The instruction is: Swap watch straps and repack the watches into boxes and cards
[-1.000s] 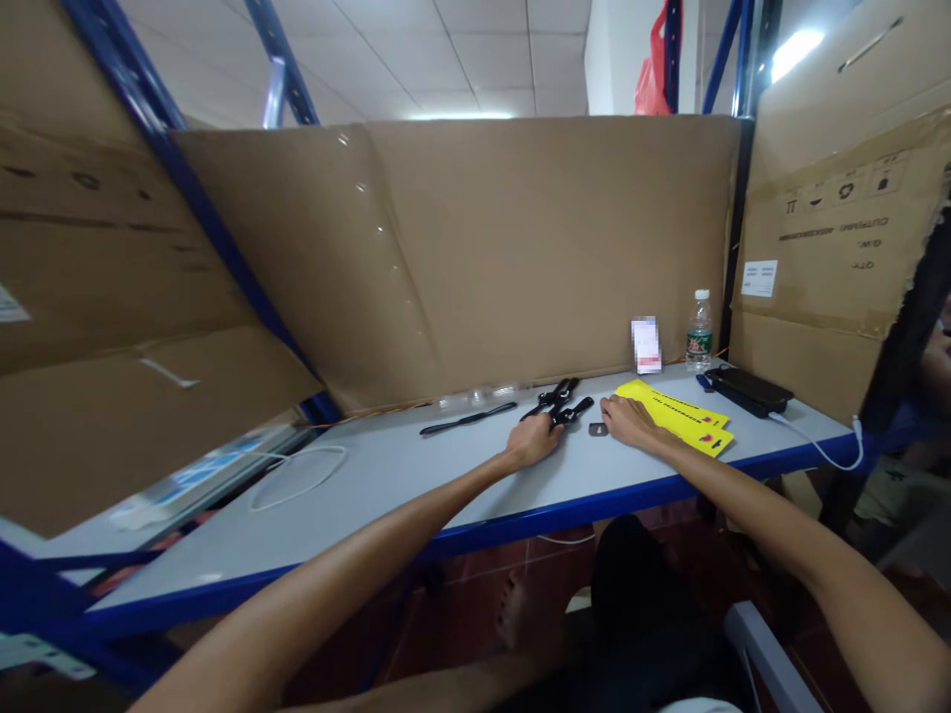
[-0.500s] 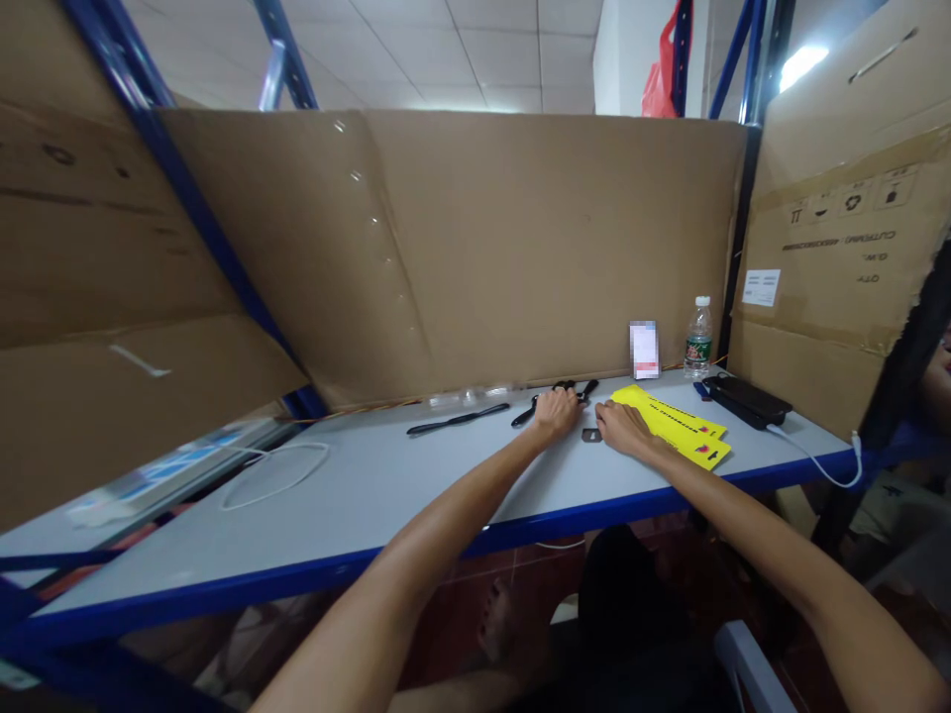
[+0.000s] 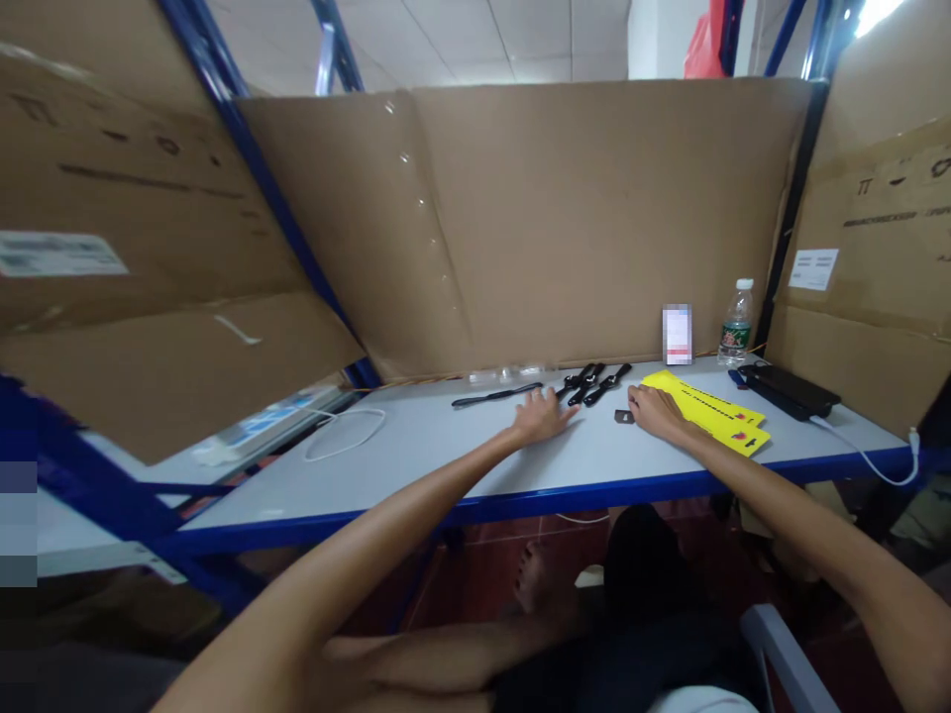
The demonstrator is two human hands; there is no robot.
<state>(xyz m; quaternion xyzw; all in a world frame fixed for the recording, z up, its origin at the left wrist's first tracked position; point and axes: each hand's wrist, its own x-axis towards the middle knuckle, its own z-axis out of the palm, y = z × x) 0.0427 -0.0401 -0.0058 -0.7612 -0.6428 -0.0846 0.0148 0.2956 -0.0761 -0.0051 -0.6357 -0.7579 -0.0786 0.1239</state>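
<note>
My left hand is open above the table, fingers spread and thumb pointing right. Just behind and right of it lie several short black strap-like pieces, side by side. A longer thin black strap lies behind its fingertips on the left. My right hand rests with curled fingers at the left part of the yellow printed cards, which overlap each other. Whatever its fingers may hold is hidden. Between my hands, close to the right one, lies a small dark square piece.
A lit phone and a water bottle stand at the back right. Nearer lies a black case with a white cable. Another white cable loops at left. Cardboard walls the table; a blue edge runs along the front.
My left hand has come off the black straps, moved left and spread its fingers. My right hand stays by the yellow cards. The view has turned left.
</note>
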